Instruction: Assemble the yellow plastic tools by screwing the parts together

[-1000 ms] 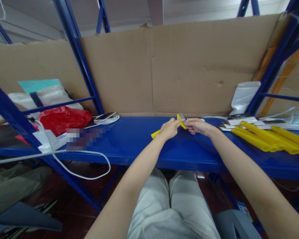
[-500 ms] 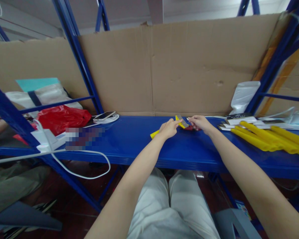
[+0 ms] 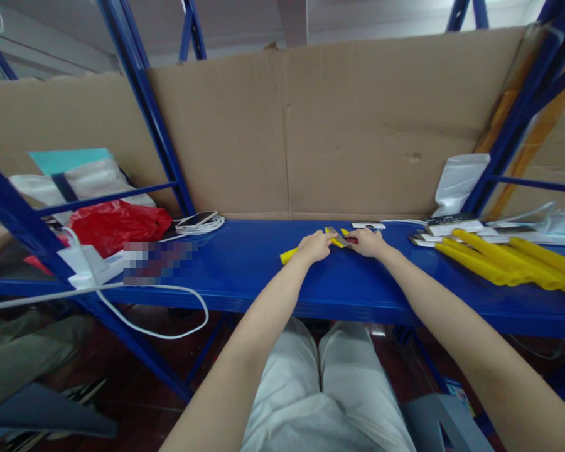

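My left hand (image 3: 316, 245) is closed around a yellow tube-like piece (image 3: 289, 255), whose rounded end sticks out on the near left side. At its fingertips lies a flat grey piece with yellow edges (image 3: 338, 238); whether it joins the yellow tube is hidden by the hand. My right hand (image 3: 368, 242) is closed beside it, with a small dark red thing (image 3: 352, 240) at its fingers, too small to name. A bit of yellow (image 3: 344, 231) shows just beyond these fingers. Behind the right hand a white card (image 3: 368, 226) lies on the blue shelf (image 3: 245, 263).
Several yellow tubes (image 3: 484, 260) lie at the right beside flat packages (image 3: 454, 225). At the left are a phone (image 3: 198, 218) on a coiled white cable, a red plastic bag (image 3: 122, 223) and a power strip (image 3: 110, 267). A cardboard panel (image 3: 358, 125) closes the back.
My right hand has moved slightly left and nearer, up to the flat grey piece. The white card now shows on the shelf behind it. My left hand has shifted a little left.
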`<state>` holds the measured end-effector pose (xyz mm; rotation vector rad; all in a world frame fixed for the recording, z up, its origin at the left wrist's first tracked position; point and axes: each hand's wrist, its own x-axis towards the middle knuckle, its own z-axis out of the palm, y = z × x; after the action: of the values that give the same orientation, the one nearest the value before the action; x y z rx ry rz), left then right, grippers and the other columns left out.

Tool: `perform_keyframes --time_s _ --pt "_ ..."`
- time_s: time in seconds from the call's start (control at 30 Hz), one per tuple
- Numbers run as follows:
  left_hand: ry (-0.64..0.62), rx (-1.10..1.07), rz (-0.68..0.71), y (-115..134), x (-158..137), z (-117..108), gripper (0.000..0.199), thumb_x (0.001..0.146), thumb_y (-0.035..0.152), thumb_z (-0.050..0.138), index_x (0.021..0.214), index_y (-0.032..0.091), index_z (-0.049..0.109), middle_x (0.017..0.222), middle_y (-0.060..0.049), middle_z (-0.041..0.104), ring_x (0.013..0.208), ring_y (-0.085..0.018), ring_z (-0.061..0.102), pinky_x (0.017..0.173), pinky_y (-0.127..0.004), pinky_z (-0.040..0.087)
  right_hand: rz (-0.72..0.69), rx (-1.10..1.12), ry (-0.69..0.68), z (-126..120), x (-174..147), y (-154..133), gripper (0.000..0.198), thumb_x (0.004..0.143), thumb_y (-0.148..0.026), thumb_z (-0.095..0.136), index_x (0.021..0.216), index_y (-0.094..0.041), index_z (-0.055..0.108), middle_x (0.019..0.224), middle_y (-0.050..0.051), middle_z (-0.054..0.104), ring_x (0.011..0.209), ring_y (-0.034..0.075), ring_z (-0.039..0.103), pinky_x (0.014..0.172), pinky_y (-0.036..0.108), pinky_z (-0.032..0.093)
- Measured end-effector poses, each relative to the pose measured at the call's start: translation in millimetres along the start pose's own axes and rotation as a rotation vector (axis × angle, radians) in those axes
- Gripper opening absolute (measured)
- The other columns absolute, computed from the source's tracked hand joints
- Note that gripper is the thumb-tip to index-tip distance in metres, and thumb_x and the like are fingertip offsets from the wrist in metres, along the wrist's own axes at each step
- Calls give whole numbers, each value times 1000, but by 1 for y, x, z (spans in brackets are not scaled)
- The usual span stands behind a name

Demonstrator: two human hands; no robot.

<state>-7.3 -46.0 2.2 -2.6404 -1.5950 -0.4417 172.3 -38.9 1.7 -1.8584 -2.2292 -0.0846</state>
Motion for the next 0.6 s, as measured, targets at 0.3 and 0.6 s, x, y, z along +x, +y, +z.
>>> perform_keyframes --time_s 0.3,0.6 --pt "-10 -24 0 0 -1 -2 44 94 27 37 136 34 46 123 -5 58 111 -22 58 92 -32 44 303 -11 -123 -18 -2 47 26 74 -17 63 94 -29 73 102 12 67 107 36 56 91 61 32" --pt "-13 -24 4 0 1 1 44 94 27 36 136 35 47 123 -5 58 112 -23 57 92 -33 44 254 -48 -48 -15 -3 15 38 84 -19 42 112 -25 67 126 10 60 118 31 51 97 55 33"
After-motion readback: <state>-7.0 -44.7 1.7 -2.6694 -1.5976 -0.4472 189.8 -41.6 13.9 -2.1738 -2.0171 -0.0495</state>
